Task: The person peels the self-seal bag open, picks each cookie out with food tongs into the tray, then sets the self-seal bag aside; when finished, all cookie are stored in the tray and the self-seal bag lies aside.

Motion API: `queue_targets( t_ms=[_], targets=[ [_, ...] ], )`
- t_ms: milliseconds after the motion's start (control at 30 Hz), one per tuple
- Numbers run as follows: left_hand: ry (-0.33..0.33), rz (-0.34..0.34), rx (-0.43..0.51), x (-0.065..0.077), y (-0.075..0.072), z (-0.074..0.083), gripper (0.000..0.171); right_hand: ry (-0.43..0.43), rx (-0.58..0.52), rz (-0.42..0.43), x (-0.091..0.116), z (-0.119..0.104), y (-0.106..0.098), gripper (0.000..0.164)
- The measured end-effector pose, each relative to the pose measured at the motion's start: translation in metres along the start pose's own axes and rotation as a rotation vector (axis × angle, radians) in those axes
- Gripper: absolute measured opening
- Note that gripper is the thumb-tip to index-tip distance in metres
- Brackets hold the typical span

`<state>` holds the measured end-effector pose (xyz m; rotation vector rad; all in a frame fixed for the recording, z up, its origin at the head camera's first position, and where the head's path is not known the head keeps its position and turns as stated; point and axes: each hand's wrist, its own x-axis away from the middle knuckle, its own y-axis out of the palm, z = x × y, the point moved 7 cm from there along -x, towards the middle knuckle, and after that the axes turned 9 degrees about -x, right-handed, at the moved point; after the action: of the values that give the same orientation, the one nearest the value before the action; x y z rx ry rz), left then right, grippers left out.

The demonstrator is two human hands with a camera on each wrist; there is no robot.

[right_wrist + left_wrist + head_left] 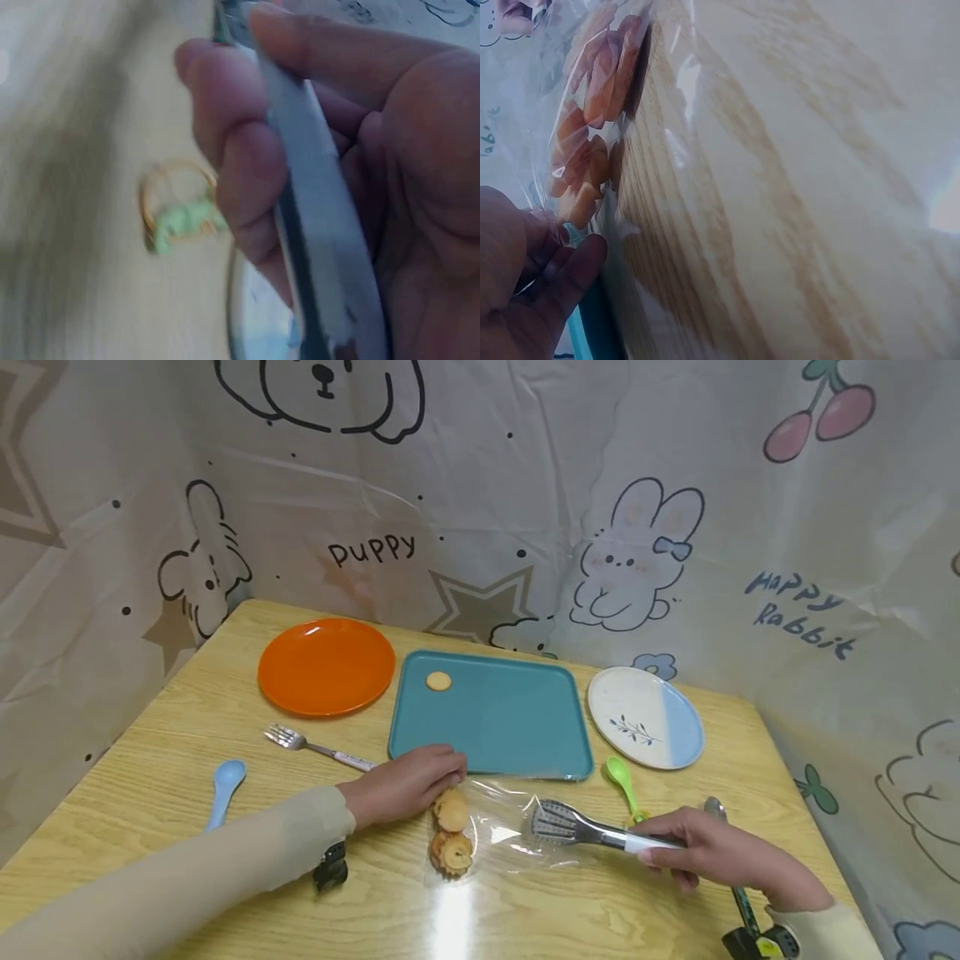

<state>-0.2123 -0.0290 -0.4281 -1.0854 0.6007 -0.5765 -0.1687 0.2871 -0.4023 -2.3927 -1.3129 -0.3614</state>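
Observation:
My left hand pinches one edge of a clear plastic bag near the front rim of the teal tray. Several golden biscuits sit in the bag; the left wrist view shows these biscuits through the film, close to the fingertips. My right hand grips metal tongs by the handle, their slotted heads over the bag's right part. In the right wrist view, fingers and thumb wrap the tongs' flat handle. One round biscuit lies on the tray's upper left.
An orange plate stands at the back left, a white-and-blue plate at the back right. A fork and blue spoon lie left; a green spoon and metal utensil lie right. Printed cloth hangs behind.

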Motion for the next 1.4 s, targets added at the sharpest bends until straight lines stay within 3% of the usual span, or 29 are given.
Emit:
queue_targets(
  t_ms=[200,533,833,1400],
  targets=[
    [-0.022,-0.017,0.002,-0.001,0.002,0.0,0.012,-0.059,-0.033,-0.079,-0.031,-0.003,0.016,0.025],
    [-0.029,-0.032,-0.005,-0.001,0.001,-0.002,0.012,-0.091,0.014,-0.124,-0.073,-0.01,0.028,0.025],
    [-0.021,-0.024,0.002,0.0,0.001,-0.003,0.011,-0.071,-0.025,-0.138,-0.078,-0.01,0.03,0.024],
    [-0.009,-0.027,-0.001,0.0,0.0,-0.002,0.013,-0.126,-0.074,-0.163,-0.083,-0.012,0.037,0.021]
  ],
)
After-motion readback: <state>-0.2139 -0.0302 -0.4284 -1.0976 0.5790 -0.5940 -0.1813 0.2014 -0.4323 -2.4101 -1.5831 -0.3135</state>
